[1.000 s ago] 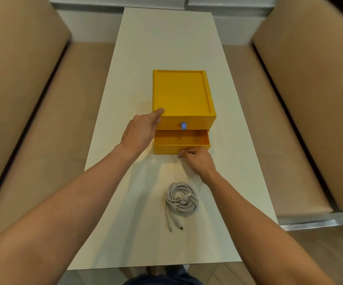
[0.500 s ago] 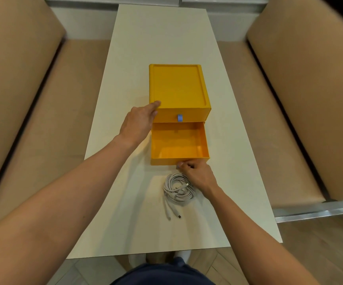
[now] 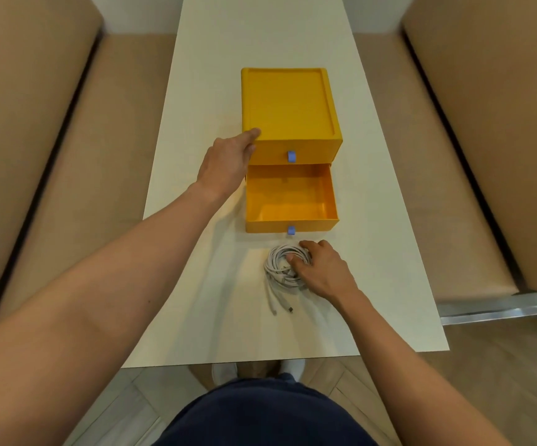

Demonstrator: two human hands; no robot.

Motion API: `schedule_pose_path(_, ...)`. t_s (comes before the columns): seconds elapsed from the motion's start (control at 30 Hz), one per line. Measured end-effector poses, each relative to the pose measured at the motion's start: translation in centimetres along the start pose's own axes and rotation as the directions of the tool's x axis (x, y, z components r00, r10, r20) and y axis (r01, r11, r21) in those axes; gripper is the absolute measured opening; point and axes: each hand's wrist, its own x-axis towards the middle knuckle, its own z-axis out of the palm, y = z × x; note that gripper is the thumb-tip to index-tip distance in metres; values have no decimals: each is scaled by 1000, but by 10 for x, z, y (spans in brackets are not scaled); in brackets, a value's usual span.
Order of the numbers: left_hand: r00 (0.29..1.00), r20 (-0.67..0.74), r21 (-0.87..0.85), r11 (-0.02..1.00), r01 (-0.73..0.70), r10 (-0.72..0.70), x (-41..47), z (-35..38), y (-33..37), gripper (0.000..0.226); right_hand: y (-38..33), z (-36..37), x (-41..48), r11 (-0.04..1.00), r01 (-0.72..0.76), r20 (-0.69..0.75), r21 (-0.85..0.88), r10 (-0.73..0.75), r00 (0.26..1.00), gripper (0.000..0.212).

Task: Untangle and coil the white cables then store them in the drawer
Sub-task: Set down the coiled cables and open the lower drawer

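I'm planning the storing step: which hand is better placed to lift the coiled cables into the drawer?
The right hand: its fingers curl over the coiled white cables, just before the open lower drawer. The left hand rests on the yellow drawer unit.

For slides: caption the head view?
Left hand rests on yellow drawer unit, lower drawer open; right hand grips coiled white cables.

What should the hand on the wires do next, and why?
Probably lift the coiled white cables into the open lower drawer. The right hand grips them, the drawer just beyond looks empty, and the left hand rests on the yellow drawer box.
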Motion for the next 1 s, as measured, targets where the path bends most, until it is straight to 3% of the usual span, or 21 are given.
schedule_pose_path(0.1,1000,2,-5,1000,1,-1,0,0,0,41,-6,4,1,1000,-9,-63,14,10,998,42)
schedule_pose_path(0.33,1000,18,-10,1000,7,-7,-1,-1,1,41,2,-1,0,951,-28,-52,309,46,998,27)
schedule_pose_path(0.43,1000,22,-3,1000,11,-10,0,-2,2,41,9,-3,-8,878,-12,-52,478,42,998,16)
schedule_pose_path(0.6,1000,24,5,1000,8,-8,0,-3,3,41,2,-21,-32,722,3,-54,692,49,997,20)
schedule_pose_path(0.83,999,39,4,1000,25,-25,1,-4,2,40,-43,-85,-25,605,167,-217,778,9,976,16)
schedule_pose_path(1.0,999,32,11,1000,29,-30,2,-4,3,40,-60,-114,15,620,177,-243,765,22,970,10)
